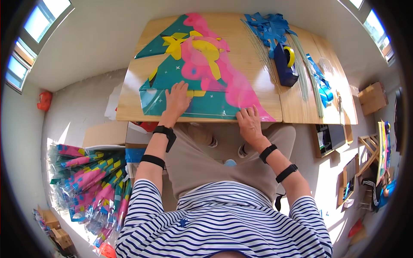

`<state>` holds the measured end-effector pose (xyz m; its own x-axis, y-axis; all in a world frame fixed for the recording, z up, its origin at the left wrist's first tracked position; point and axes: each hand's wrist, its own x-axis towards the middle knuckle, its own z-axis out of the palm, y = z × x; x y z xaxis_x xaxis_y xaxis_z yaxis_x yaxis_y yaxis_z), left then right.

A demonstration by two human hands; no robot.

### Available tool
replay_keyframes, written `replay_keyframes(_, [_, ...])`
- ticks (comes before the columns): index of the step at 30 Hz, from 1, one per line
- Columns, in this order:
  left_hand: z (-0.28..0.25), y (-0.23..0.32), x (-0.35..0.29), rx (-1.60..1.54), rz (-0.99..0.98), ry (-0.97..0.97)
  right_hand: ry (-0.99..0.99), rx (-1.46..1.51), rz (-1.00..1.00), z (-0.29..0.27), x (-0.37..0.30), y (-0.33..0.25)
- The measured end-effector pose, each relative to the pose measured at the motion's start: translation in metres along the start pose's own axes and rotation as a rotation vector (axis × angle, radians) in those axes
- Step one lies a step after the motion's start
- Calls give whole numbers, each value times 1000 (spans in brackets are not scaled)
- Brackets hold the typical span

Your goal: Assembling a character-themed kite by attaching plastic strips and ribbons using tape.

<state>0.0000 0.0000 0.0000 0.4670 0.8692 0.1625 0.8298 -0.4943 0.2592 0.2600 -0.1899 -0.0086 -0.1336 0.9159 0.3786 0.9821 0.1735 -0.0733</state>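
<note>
A glossy, roughly triangular green-and-pink plastic sheet [198, 71] lies spread out, slender pale rods [306, 71] unattached. The left hand [177, 102] rests flat-fingered on it; the right hand's [250, 124] grip is unclear.

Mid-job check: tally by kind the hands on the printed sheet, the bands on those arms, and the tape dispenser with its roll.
Bare left hand and right hand on the pink, green and yellow plastic sheet: 2
Black wrist and arm bands: 4
Dark blue box-shaped tape dispenser: 1
Yellow tape roll: 1
Total: 8
</note>
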Motion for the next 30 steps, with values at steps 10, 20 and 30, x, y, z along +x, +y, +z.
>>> replay_keyframes(10, [2,-11,22,69,223,86,30,20,-31,-2,6,1])
replay_keyframes(20, [-2,-5,31,90,359,137,42,14,-79,-2,8,9])
replay_keyframes(30, [4,-10,31,134,385,198,59,74,-70,-7,7,9])
